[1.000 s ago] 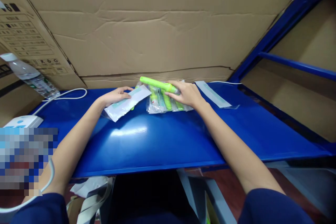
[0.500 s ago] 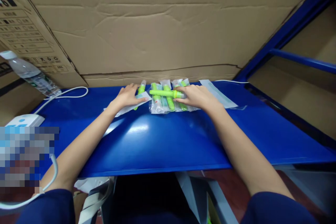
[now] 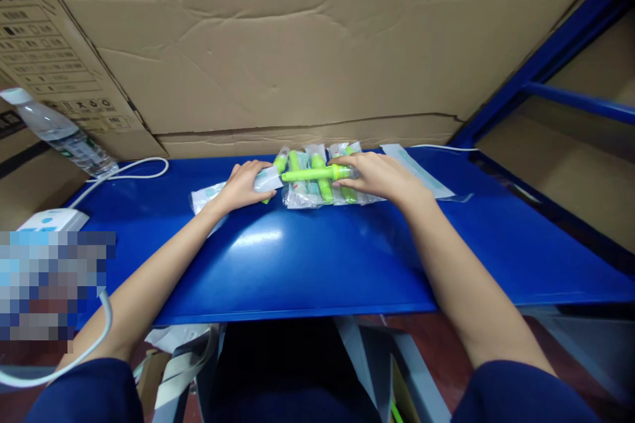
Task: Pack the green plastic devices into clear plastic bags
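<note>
The green pen [image 3: 311, 174] has swung level, right hand [image 3: 378, 175] fingers clamped on it, left hand [image 3: 241, 186] hiding the pouch [image 3: 206, 195] mouth.

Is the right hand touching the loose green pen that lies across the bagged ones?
Touching. In the head view the right hand has its fingertips closed on one end of the green pen, with no gap visible.

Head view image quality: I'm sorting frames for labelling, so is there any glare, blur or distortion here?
Head view: a bright glare patch sits on the blue table before the hands; straight edges bow towards the corners, a wide-lens effect; a pixelated block covers the lower left; the green pen between left hand and right hand looks sharp.
</note>
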